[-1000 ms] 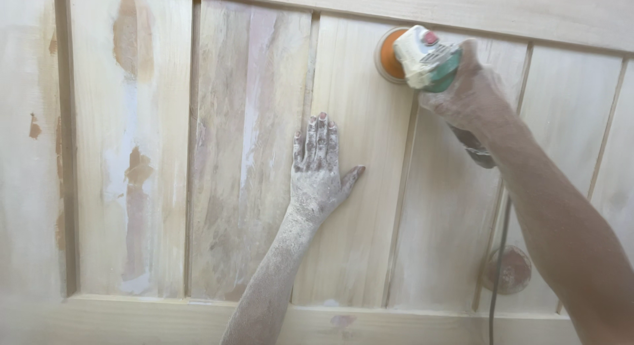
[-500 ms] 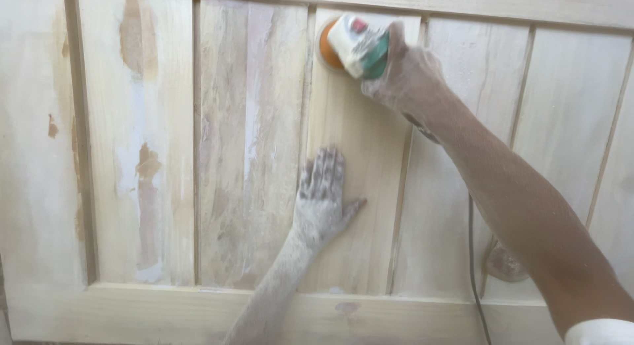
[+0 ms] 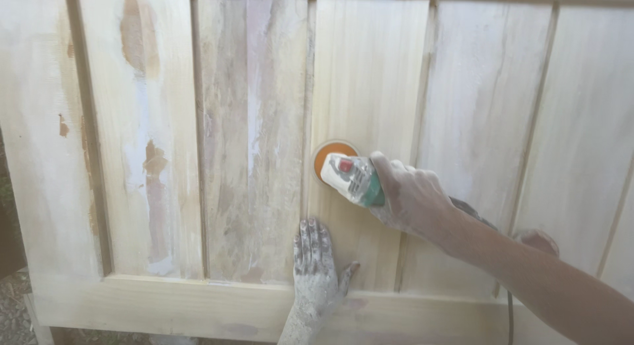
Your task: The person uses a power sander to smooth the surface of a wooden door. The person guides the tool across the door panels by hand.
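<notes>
Right hand [image 3: 416,203] wraps tight around the sander [image 3: 350,176], its disc on the door [image 3: 370,74]; at six o'clock, left hand [image 3: 317,266] lies flat, open, steadying it.

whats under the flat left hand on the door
The left hand lies palm down on a pale plank of the wooden door, beside a groove. The wood under the palm is hidden. The right hand holds the sander just above.
</notes>
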